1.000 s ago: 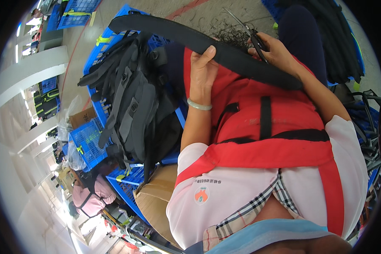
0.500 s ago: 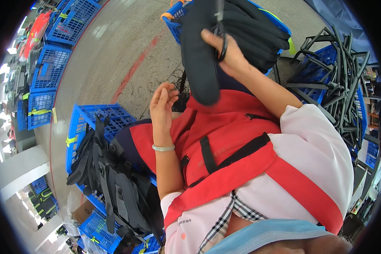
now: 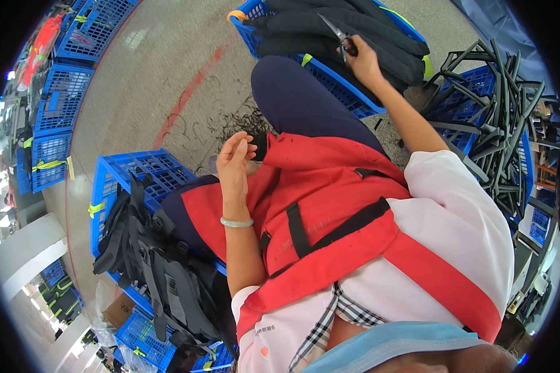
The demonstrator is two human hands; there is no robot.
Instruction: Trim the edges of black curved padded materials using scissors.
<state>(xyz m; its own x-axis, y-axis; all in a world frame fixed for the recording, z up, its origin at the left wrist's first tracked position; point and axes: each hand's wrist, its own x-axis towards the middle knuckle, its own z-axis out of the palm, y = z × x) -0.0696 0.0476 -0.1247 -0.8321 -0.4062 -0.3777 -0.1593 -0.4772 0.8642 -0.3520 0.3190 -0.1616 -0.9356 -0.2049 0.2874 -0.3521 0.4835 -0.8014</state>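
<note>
My right hand [image 3: 362,62] is closed around the dark handles of a pair of scissors [image 3: 332,27], blades pointing up and left. It hovers over a pile of long black padded pieces [image 3: 302,38] in a blue plastic basket [image 3: 336,78] at the top. My left hand [image 3: 234,160] is raised above the red apron [image 3: 305,193], palm up. Its fingers are loosely curled and nothing shows in them. Beyond that hand, dark thread-like scraps [image 3: 246,121] litter the floor.
Black straps and padded parts [image 3: 168,267] overfill a blue crate [image 3: 143,163] at my left. To the right, thin dark strips [image 3: 501,133] stick out of another blue basket [image 3: 470,102]. Stacked blue crates [image 3: 63,99] line the far left, past a red floor line [image 3: 190,96].
The long black padded piece is gone from my right hand and the view ahead of me. That hand has moved right, still with the scissors. My left hand has hardly moved.
</note>
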